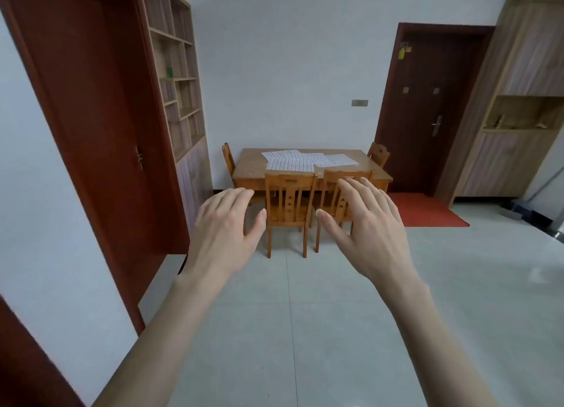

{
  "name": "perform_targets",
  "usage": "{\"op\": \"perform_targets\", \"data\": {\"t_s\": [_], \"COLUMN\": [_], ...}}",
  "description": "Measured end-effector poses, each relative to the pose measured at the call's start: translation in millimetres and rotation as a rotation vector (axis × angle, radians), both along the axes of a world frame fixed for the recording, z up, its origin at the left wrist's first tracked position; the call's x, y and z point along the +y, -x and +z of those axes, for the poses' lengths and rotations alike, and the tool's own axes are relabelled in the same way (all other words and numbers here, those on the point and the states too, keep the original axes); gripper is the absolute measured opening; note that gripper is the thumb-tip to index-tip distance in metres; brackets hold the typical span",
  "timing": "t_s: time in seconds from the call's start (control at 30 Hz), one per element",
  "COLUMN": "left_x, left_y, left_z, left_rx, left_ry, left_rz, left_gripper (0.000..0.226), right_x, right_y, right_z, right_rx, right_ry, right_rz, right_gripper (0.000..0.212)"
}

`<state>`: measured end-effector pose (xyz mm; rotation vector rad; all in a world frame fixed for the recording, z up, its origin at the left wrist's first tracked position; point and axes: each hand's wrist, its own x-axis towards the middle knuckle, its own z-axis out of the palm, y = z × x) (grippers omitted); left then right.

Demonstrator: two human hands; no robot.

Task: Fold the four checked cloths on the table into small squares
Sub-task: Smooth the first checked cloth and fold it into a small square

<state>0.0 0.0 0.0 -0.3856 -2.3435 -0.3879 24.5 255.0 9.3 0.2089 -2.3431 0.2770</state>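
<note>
- A dark red door (100,107) stands at the far left, with a wooden shelf unit (178,80) beside it.
- The left hand (224,226) is held out palm down above the tiled floor (305,330), fingers relaxed and slightly apart, holding nothing.
- The checked cloths (305,160) lie flat and overlapping on the wooden table (360,159) by the far wall, well apart from both hands; their number cannot be told.
- Two wooden chairs (290,205) stand at the table's near side.
- The right hand (366,226) is also outstretched, fingers spread, empty.
- A second dark door (427,107) and a red mat (427,209) lie to the right.
</note>
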Motion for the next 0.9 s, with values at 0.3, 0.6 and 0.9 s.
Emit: {"op": "perform_targets", "data": {"t_s": [0.3,0.6,0.9], "left_x": [72.6,141.0,183.4], "left_y": [151.1,281.6,422.3], "left_z": [-1.1,2.3,-7.1], "left_rx": [-0.029,-0.055,-0.059], "left_ry": [0.008,0.013,0.003], "left_rz": [-0.016,-0.017,-0.076], "left_gripper": [0.049,0.048,0.048], "right_x": [82.0,149.5,196.4], "right_y": [142.0,272.0,397.5], "right_z": [-9.0,-3.7,-20.7], "right_rx": [-0.041,-0.042,-0.055], "right_ry": [-0.004,-0.015,-0.024], "right_rz": [-0.095,-0.139,-0.212], "right_gripper": [0.076,0.077,0.074]}}
